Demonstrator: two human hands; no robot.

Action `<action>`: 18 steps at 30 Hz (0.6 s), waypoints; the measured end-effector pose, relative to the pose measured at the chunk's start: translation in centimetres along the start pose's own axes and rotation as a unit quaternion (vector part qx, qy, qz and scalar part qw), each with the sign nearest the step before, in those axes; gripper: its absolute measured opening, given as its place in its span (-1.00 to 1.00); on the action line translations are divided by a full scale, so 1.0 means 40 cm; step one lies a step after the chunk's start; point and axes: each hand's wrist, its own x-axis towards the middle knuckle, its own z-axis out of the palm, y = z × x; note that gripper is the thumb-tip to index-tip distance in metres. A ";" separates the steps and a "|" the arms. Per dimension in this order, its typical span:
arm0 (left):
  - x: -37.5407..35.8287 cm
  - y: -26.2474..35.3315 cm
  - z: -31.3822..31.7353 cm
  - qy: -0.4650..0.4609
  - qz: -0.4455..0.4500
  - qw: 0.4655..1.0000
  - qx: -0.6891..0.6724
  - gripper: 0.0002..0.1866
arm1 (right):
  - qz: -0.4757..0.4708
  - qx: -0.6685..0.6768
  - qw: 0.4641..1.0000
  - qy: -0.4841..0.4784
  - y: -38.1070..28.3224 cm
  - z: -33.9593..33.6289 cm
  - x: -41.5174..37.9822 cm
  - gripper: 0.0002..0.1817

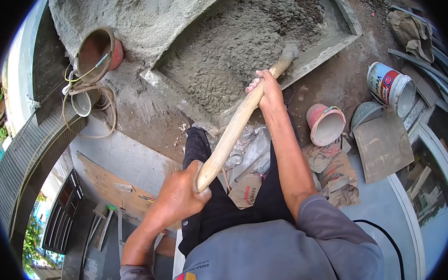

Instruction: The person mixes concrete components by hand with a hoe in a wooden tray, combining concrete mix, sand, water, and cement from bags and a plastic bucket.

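A thick wooden handle (236,129) runs diagonally from lower left to upper right in front of my body. My left hand (180,193) is wrapped round its lower end. Farther up, near the far end, my right hand (269,91) grips the same handle. The handle's far end meets a grey, mortar-coated tool head (290,50), whose blade is hidden in the wet grey mix. That mix (219,54) fills a shallow trough with a pale, crusted rim (326,56).
A red bucket (117,53) and a hose (111,103) lie at upper left. On the right are a pink bucket (326,124), a white paint pail (391,88), a square board (384,146) and crumpled sacks (336,174). Dry grey sand (126,18) lies behind the trough.
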 end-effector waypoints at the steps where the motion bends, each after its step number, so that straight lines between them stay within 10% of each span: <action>1: -0.042 -0.094 -0.028 -0.009 0.004 1.000 0.004 -0.67 | -0.012 0.026 1.000 0.008 0.053 0.041 -0.079 -0.87; 8: -0.022 -0.795 0.009 0.128 0.072 0.987 0.067 -0.77 | -0.080 -0.004 0.996 -0.050 0.412 0.149 -0.227 -0.89; 18: -0.300 -0.712 0.048 0.147 -0.076 0.986 -0.014 -0.82 | 0.028 -0.037 0.996 -0.078 0.561 0.197 -0.282 -0.84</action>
